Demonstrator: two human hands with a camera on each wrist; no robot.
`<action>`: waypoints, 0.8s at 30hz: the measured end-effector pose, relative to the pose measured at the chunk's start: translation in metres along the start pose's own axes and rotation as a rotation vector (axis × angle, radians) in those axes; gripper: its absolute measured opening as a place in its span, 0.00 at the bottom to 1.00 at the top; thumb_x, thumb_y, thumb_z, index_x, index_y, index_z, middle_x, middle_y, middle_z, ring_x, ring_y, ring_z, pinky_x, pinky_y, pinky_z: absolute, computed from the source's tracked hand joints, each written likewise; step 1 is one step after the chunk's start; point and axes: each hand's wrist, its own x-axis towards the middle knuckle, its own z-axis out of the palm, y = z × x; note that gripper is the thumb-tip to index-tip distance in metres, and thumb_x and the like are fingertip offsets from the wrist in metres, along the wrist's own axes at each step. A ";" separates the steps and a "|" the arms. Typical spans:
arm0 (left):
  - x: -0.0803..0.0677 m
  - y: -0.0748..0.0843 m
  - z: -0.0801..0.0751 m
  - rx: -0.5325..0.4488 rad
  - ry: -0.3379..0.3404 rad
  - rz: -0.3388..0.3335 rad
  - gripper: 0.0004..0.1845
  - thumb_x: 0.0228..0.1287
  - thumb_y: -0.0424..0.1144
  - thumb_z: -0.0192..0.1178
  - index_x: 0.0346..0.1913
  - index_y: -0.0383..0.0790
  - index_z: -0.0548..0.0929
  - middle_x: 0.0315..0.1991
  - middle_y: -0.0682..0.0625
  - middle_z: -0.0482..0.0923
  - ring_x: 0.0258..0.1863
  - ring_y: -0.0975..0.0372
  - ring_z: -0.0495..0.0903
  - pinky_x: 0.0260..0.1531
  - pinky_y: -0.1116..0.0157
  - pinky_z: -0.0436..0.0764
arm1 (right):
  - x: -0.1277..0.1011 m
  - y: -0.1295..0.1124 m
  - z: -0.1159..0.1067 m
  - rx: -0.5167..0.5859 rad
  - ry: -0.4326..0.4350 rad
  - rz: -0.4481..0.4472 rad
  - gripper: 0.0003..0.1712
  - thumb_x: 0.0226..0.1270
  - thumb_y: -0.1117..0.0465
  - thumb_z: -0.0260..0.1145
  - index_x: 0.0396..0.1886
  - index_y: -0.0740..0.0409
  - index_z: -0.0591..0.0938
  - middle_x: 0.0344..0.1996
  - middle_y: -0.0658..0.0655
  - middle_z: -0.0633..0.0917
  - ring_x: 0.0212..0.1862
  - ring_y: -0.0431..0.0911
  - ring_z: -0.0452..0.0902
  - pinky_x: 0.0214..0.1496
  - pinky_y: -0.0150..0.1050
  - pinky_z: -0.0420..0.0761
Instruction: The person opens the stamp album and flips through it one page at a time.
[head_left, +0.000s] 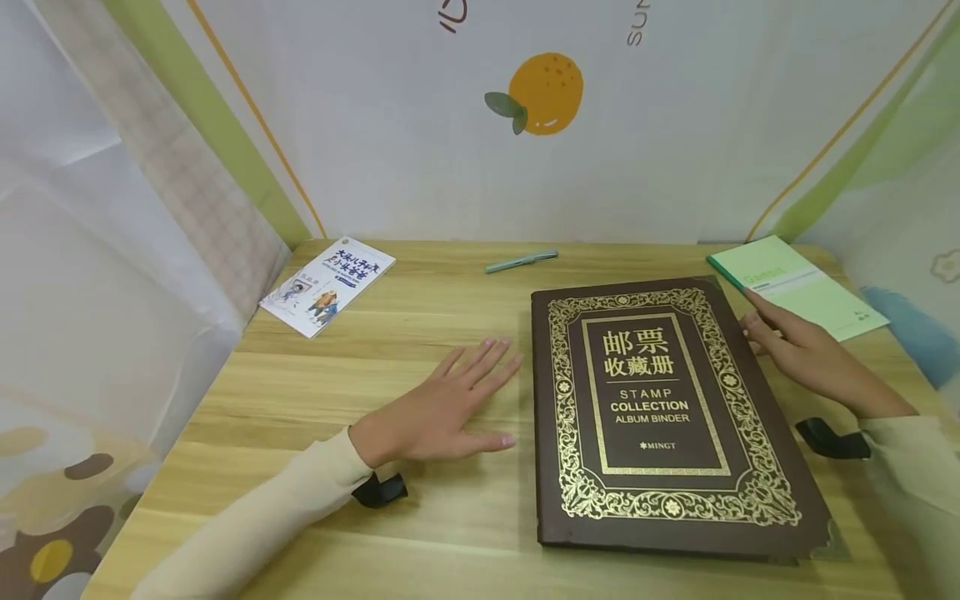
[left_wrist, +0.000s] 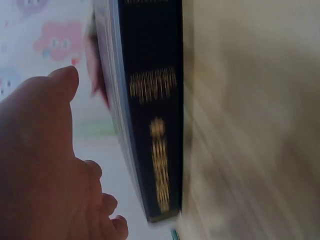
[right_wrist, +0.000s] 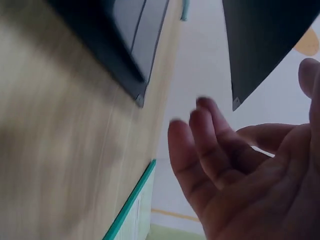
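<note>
A thick dark brown stamp album with gold ornament lies on the wooden table. In the right wrist view its front cover stands up at an angle, apart from the pages and back cover. My right hand is at the album's right edge, fingertips close to the raised cover's corner, fingers relaxed. To the left of the album, my left hand has its fingers spread, palm down, pointing at the spine. That spine shows blurred gold lettering in the left wrist view.
A white booklet with cartoon figures lies at the back left. Near the table's back edge is a light green pen. A pale green notebook with a darker green spine lies at the back right, beyond my right hand. Printed cloth surrounds the table.
</note>
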 end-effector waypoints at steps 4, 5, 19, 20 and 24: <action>0.006 0.023 0.006 0.034 -0.014 0.116 0.52 0.68 0.75 0.42 0.82 0.54 0.33 0.84 0.49 0.25 0.83 0.53 0.32 0.79 0.42 0.43 | 0.000 -0.007 -0.001 0.055 -0.077 0.078 0.36 0.84 0.48 0.42 0.83 0.48 0.43 0.61 0.74 0.77 0.39 0.22 0.74 0.38 0.32 0.77; 0.007 0.028 0.008 0.038 -0.018 0.138 0.52 0.68 0.75 0.42 0.82 0.54 0.33 0.84 0.48 0.25 0.83 0.53 0.32 0.79 0.42 0.43 | 0.000 -0.008 -0.001 0.068 -0.089 0.079 0.36 0.84 0.47 0.42 0.83 0.48 0.42 0.62 0.75 0.77 0.40 0.22 0.74 0.39 0.32 0.78; 0.009 0.058 0.026 0.035 -0.036 0.239 0.51 0.70 0.71 0.47 0.82 0.52 0.36 0.83 0.43 0.26 0.83 0.49 0.31 0.79 0.47 0.48 | -0.004 -0.010 0.007 0.326 -0.106 0.046 0.36 0.83 0.55 0.50 0.82 0.55 0.50 0.51 0.28 0.83 0.48 0.25 0.82 0.47 0.19 0.77; 0.009 0.058 0.026 0.035 -0.037 0.241 0.51 0.70 0.71 0.47 0.82 0.51 0.37 0.83 0.43 0.26 0.83 0.49 0.31 0.80 0.48 0.48 | -0.005 -0.011 0.006 0.348 -0.107 0.044 0.36 0.83 0.55 0.50 0.82 0.56 0.50 0.49 0.28 0.84 0.48 0.27 0.83 0.47 0.20 0.78; 0.009 0.058 0.025 0.038 -0.055 0.239 0.51 0.70 0.71 0.47 0.82 0.50 0.36 0.83 0.42 0.25 0.83 0.49 0.31 0.80 0.52 0.47 | -0.006 -0.018 0.004 0.440 -0.118 0.048 0.35 0.84 0.55 0.47 0.83 0.56 0.48 0.47 0.39 0.90 0.46 0.37 0.88 0.46 0.29 0.84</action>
